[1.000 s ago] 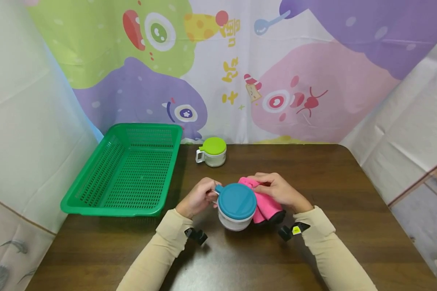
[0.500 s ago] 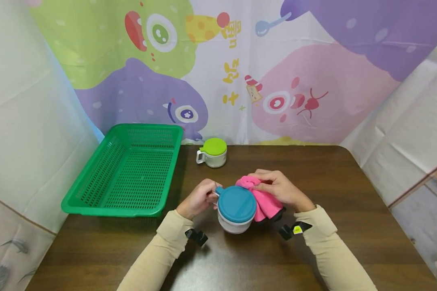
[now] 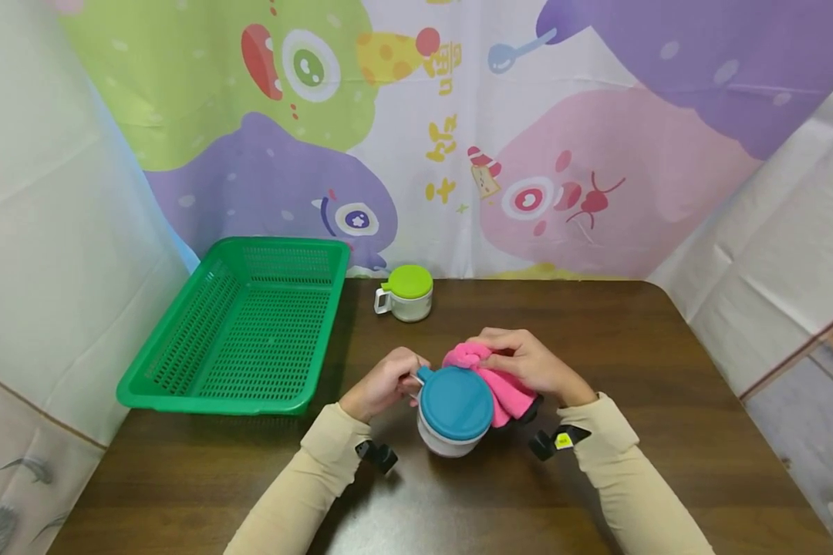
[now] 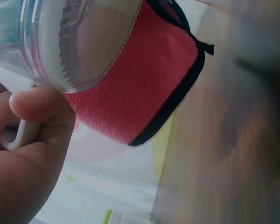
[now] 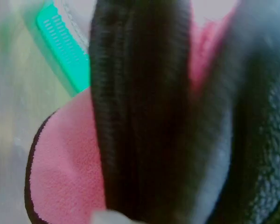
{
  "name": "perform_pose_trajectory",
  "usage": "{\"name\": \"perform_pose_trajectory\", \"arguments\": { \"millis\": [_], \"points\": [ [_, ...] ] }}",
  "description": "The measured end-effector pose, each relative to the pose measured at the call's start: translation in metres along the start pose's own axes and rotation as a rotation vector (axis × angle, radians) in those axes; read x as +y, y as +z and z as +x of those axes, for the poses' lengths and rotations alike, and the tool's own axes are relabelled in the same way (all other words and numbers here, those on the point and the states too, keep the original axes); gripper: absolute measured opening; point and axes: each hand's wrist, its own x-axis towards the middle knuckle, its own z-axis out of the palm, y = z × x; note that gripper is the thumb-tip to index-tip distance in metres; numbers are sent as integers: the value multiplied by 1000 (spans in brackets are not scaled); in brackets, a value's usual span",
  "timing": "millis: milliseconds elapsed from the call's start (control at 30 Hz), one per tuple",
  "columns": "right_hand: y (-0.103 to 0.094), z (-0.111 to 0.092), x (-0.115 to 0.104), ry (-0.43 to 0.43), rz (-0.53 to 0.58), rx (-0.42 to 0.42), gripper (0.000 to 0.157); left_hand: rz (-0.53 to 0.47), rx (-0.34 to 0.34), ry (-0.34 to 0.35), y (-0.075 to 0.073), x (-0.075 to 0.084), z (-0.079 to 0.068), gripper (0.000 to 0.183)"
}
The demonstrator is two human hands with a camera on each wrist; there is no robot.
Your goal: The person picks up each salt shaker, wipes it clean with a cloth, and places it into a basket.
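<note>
My left hand (image 3: 385, 383) grips the white handle of a clear-walled jar (image 3: 451, 443) with a blue lid (image 3: 456, 402). In the left wrist view the jar (image 4: 100, 42) is tilted so its base shows, and the thumb and fingers (image 4: 42, 105) curl round the handle. A pink cloth with black edging (image 3: 507, 393) is pinched in my right hand (image 3: 531, 362) against the jar's far right side. Dark folds of the cloth (image 5: 65, 158) fill most of the right wrist view and hide the right fingers there.
A green plastic basket (image 3: 312, 339) stands on the left of the brown wooden table (image 3: 562, 493). Near the table's back edge is a second handled jar with a lime-green lid (image 3: 410, 283). A cartoon-printed curtain (image 3: 437, 231) hangs directly behind the table.
The blue-lidded jar and my left hand have come slightly nearer and to the right. The cloth's bunched top has shifted left along the jar's rim, and my right hand has moved slightly.
</note>
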Motion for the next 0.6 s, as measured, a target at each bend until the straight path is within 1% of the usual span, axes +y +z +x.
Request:
{"name": "perform_pose_trajectory", "arguments": {
  "millis": [100,200,400,600],
  "points": [
    [3,4,2,-33,-20,-29,29,22,-30,9,2,1,1,27],
    [7,8,4,-49,-31,-51,28,22,-36,9,3,1,1,27],
    [13,12,6,14,-14,-78,30,-13,-35,10,5,0,1,27],
    [16,11,8,72,-37,-34,32,-35,11,11,4,-3,1,29]
  ]
}}
